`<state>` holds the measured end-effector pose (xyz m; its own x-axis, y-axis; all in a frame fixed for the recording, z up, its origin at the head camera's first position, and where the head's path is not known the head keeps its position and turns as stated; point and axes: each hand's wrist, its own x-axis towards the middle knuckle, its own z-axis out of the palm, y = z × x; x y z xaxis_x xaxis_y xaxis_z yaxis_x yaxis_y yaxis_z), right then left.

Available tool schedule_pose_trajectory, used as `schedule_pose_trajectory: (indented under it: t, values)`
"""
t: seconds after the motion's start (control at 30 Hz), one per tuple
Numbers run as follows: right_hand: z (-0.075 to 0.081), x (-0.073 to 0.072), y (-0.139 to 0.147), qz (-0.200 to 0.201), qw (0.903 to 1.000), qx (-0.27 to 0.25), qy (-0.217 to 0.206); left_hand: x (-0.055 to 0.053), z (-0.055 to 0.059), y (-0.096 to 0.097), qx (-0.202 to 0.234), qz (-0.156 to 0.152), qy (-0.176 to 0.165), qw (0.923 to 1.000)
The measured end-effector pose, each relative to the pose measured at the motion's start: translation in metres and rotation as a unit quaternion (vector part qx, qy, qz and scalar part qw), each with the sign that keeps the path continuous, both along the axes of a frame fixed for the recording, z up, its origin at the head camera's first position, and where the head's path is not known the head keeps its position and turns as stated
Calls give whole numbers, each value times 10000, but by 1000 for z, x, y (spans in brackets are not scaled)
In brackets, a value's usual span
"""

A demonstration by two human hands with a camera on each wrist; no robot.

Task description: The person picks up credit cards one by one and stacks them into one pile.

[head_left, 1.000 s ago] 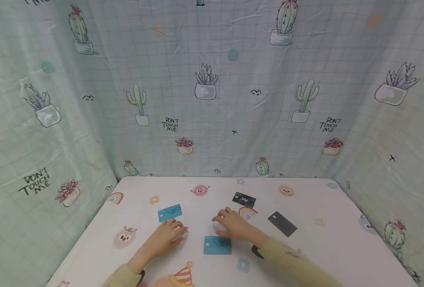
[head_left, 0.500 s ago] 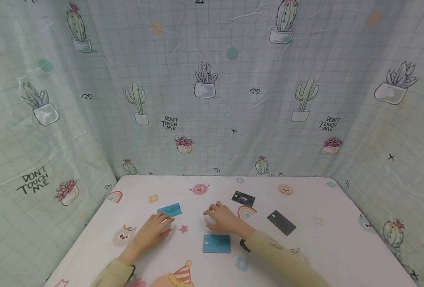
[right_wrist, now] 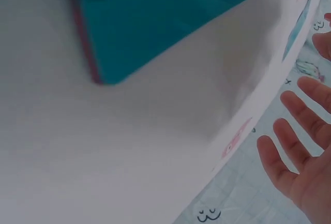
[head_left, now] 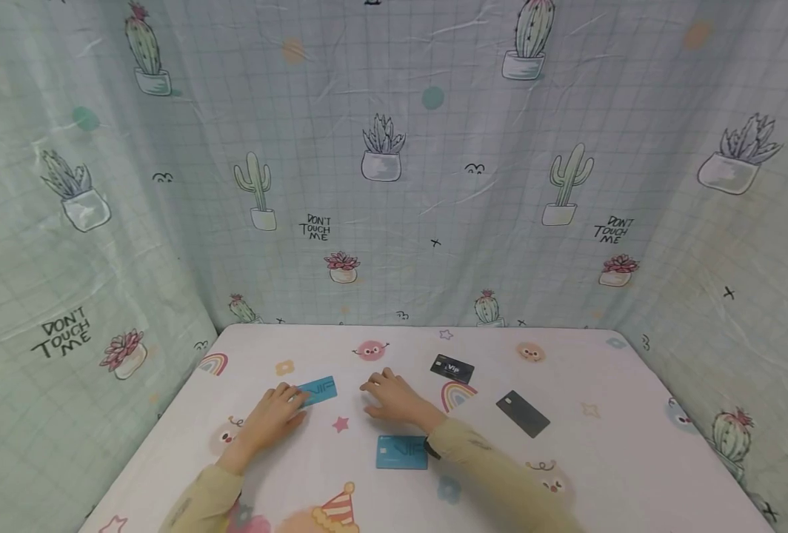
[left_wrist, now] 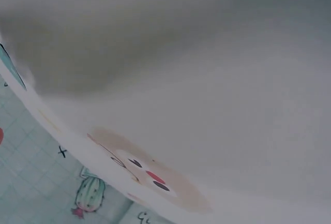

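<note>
At the left of the table lies a blue VIP card (head_left: 323, 389), turned slightly. My left hand (head_left: 275, 416) reaches over its left end, fingers loosely bent; whether the fingertips press it is hidden. The left wrist view shows no part of that hand. Between the two arms is another blue VIP card (head_left: 397, 452), lying flat, its right edge by my right wrist. Past this card's far side, my right hand (head_left: 394, 400) hovers with fingers spread and holding nothing. The right wrist view shows the loosely extended fingers (right_wrist: 293, 140) and a blue card's corner (right_wrist: 134, 32) with a reddish edge.
A black Vip card (head_left: 452, 369) lies toward the back, right of centre. Closer in and farther right is a dark grey card (head_left: 523, 414). The white table (head_left: 607, 474) has printed cartoon figures, and a cactus-patterned curtain (head_left: 394, 207) encloses its back and sides.
Both hands have moved left. The left hand now covers the left end of the tilted blue card. The right hand has shifted away from the central blue card. The cards stay in place.
</note>
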<state>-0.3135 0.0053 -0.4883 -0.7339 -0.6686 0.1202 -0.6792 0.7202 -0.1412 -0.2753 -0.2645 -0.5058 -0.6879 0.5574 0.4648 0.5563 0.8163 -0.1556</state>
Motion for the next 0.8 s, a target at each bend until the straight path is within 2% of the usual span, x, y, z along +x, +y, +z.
schedule_pose_trajectory:
  t: [0.27, 0.4, 0.5, 0.7, 0.8]
  values:
    - [-3, -8, -25, -50, 9999, 69, -104, -15, -7, -13, -242, 435, -381, 9980]
    - [-6, -11, -36, 24, 9999, 140, 8, -20, -10, -15, -287, 471, -330, 9979]
    - [-9, -13, -43, 11, 9996, 271, 108, -22, -11, -15, -363, 505, -315, 9976]
    - [-16, -17, -54, -126, 9983, 527, 219, -23, -12, -16, -641, 829, -727, 9918]
    - [-18, -18, -58, -161, 9980, 584, 173, -24, -14, -17, -792, 896, -785, 9897]
